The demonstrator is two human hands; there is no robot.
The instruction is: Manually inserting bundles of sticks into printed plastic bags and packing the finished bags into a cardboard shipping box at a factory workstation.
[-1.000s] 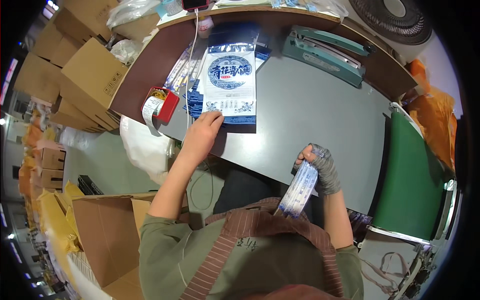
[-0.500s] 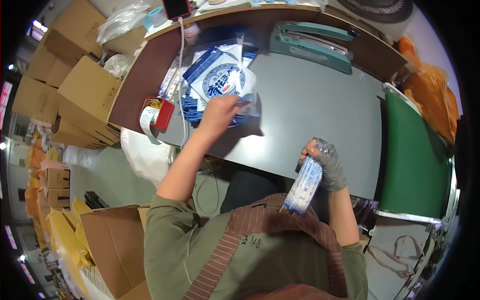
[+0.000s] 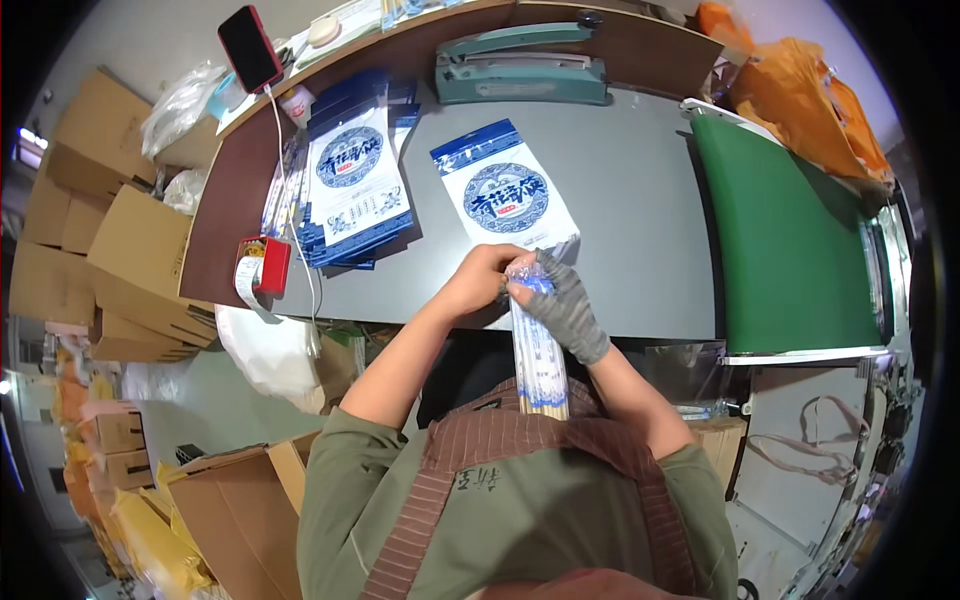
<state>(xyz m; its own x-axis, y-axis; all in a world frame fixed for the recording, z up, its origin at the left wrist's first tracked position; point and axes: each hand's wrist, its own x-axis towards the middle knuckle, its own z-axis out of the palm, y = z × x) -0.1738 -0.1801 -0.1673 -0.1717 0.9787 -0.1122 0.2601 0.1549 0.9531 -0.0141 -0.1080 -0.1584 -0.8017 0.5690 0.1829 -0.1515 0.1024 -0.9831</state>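
Observation:
A bundle of wrapped chopsticks [image 3: 540, 355], white and blue with bare wooden ends toward my body, hangs at the table's near edge. My right hand [image 3: 572, 310], in a grey fingerless glove, is closed around its upper end. There my left hand [image 3: 480, 280] meets it, fingers bent and pinched at the bundle's top; their tips are partly hidden. Just beyond both hands a single white and blue printed bag [image 3: 505, 195] lies flat on the table. Farther left is a stack of the same bags [image 3: 355, 180].
A teal bag sealer [image 3: 520, 78] stands at the table's back. Left are a red box [image 3: 268, 265] with a paper strip, a phone [image 3: 250, 48] and its white cable. A green board [image 3: 790, 240] adjoins on the right; cardboard boxes [image 3: 150, 250] stand at far left.
My left hand has left the stack and come to the bundle, which my right hand has brought inward. One bag now lies apart from the stack. The view has shifted right.

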